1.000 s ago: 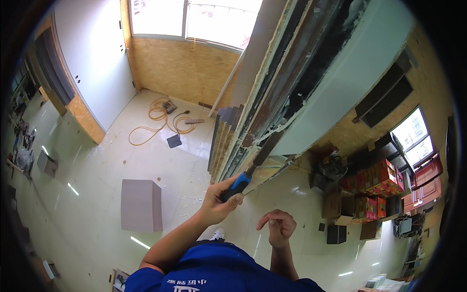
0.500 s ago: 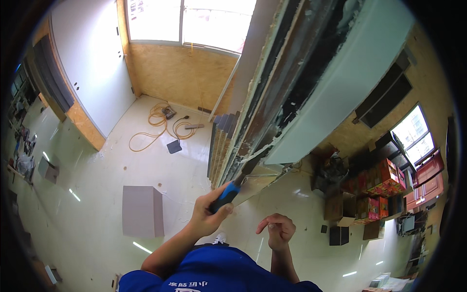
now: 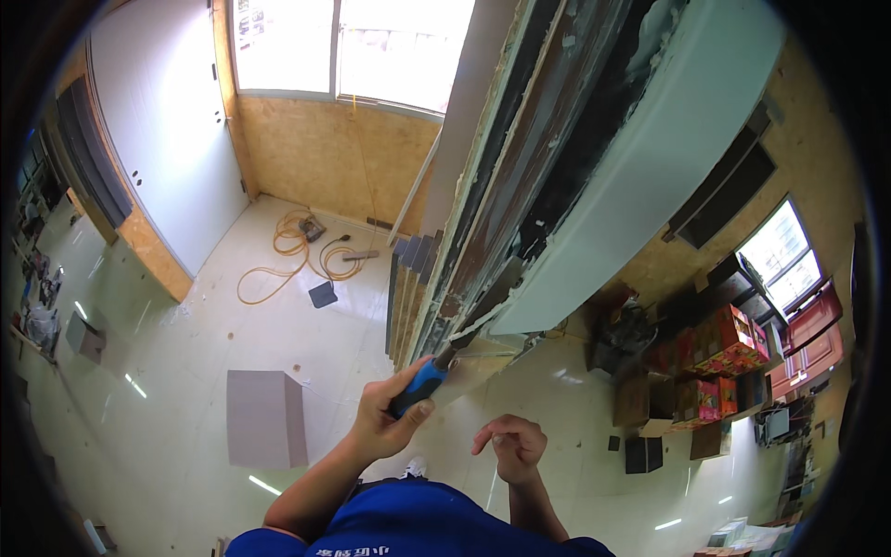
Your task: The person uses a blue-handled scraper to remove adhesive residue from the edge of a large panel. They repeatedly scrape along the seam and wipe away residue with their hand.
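We grip the blue-and-black-handled metal scraper [image 3: 429, 379] in our left hand [image 3: 382, 416], blade angled into the grimy wall-panel seam [image 3: 520, 223] for leverage, right hand [image 3: 510, 446] loosely curled, empty.

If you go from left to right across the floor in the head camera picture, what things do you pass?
Grey board → orange cord → left hand with the blue-handled scraper → right hand → colourful boxes.

We drew our left hand [image 3: 382, 420] and its blue-handled scraper [image 3: 425, 382] down toward the lower middle of the frame, off the rusty panel edge [image 3: 520, 200], while our right hand [image 3: 510, 447] dropped slightly lower.
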A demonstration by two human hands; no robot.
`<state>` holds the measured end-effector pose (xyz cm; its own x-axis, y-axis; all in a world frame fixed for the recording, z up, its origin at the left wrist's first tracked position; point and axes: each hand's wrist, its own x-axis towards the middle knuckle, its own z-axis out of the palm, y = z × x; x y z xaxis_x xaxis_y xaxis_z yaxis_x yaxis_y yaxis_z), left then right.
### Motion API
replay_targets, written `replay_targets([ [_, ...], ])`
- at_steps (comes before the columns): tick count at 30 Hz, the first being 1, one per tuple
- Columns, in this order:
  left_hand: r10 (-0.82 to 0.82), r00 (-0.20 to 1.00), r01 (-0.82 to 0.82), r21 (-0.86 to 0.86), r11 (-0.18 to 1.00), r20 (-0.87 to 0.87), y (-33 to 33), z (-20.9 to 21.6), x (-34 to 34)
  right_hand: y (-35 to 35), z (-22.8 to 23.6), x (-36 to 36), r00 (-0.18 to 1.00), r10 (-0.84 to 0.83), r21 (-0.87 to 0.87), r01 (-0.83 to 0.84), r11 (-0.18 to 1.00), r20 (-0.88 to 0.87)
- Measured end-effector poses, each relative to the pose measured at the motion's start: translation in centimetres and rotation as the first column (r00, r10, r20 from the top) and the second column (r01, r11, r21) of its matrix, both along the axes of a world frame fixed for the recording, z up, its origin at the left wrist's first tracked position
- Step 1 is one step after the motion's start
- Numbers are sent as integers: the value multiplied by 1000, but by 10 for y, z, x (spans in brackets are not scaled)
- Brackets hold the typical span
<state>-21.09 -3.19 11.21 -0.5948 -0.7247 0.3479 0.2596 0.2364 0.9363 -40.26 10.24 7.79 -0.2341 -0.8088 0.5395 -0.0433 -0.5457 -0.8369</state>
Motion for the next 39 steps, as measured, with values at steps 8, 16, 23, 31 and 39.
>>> replay_targets([
  [8,-10,1000,8,-57,998,-26,-7,4,-11,3,-8,-12,999,-23,16,22,1000,47],
  [16,-60,998,62,66,996,-26,2,24,-5,-7,-3,-5,1000,-24,27,25,999,-13],
  [23,-128,990,136,178,975,-55,3,40,-6,-11,1,1,1000,14,40,-14,999,-13],
  [31,-52,998,54,56,997,-30,1,65,-21,-7,-1,7,999,30,60,-28,998,-23],
  [39,-57,998,58,52,997,-26,2,69,-19,5,-9,13,998,26,59,-29,998,50],
])
